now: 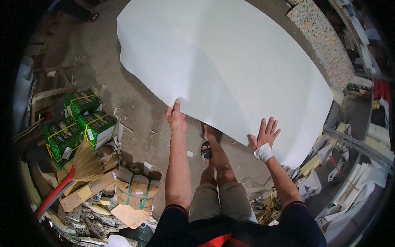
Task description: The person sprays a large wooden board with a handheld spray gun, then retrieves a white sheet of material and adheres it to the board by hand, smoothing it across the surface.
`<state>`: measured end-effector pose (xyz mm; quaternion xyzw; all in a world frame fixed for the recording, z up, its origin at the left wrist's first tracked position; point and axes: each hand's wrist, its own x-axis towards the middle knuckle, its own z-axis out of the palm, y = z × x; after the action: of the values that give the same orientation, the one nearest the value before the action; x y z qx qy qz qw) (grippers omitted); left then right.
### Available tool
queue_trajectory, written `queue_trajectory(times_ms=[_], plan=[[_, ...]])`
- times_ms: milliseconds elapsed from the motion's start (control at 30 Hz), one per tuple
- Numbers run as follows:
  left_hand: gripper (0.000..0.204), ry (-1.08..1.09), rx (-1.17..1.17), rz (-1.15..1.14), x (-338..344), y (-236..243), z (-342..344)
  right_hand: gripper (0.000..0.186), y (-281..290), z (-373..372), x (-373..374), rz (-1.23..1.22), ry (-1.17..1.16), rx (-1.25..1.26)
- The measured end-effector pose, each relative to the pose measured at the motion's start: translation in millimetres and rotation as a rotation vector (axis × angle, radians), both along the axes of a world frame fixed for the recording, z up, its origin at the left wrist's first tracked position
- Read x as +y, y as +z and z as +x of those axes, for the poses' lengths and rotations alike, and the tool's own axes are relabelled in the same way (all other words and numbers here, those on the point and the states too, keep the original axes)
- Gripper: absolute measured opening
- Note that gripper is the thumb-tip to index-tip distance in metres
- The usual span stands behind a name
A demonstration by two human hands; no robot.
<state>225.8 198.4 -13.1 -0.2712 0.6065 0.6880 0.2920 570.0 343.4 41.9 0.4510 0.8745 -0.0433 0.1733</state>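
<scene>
A large white sheet (230, 61), flexible with a slightly curling edge, spreads in front of me across most of the upper middle. My left hand (176, 117) pinches its near edge, thumb on top and the fingers bent beneath. Farther right, my right hand (266, 133) lies flat on the sheet near its right corner, fingers spread. A white wrap (263, 152) circles my right wrist. The sheet's underside and whatever supports it are hidden.
At left, green packages (98, 125) tied with yellow straps stand near a straw broom (88, 162) with a red handle. Foam scraps and a strapped brown bundle (135, 191) lie below. A speckled foam slab (321, 41) and cluttered shelving (358, 144) line the right. Another person's foot (94, 17) shows at upper left.
</scene>
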Motion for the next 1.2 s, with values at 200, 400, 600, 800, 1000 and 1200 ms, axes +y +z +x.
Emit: queue_trajectory(times_ms=[200, 400, 600, 800, 1000, 1200], plan=[[0.036, -0.095, -0.010, 0.023, -18, -23, 4, 0.101, -5, -85, 32, 0.011, 0.050, 0.195], [0.047, -0.170, -0.225, -0.056, -5, -11, -15, 0.107, 1, -260, 95, -0.033, 0.090, 0.136], [0.035, -0.263, -0.457, 0.152, -6, 15, -43, 0.097, 9, -370, 108, -0.090, 0.074, 0.227], [0.051, -0.087, -0.384, 0.509, -6, 13, -146, 0.093, 9, -454, 107, -0.059, 0.108, 0.231], [0.050, -0.082, -0.389, 0.530, -23, -21, -358, 0.096, 0, -558, 108, 0.032, 0.042, 0.238], [0.057, -0.347, -0.402, 0.120, -80, 19, -416, 0.099, -8, -684, 82, 0.061, -0.148, 0.213]])
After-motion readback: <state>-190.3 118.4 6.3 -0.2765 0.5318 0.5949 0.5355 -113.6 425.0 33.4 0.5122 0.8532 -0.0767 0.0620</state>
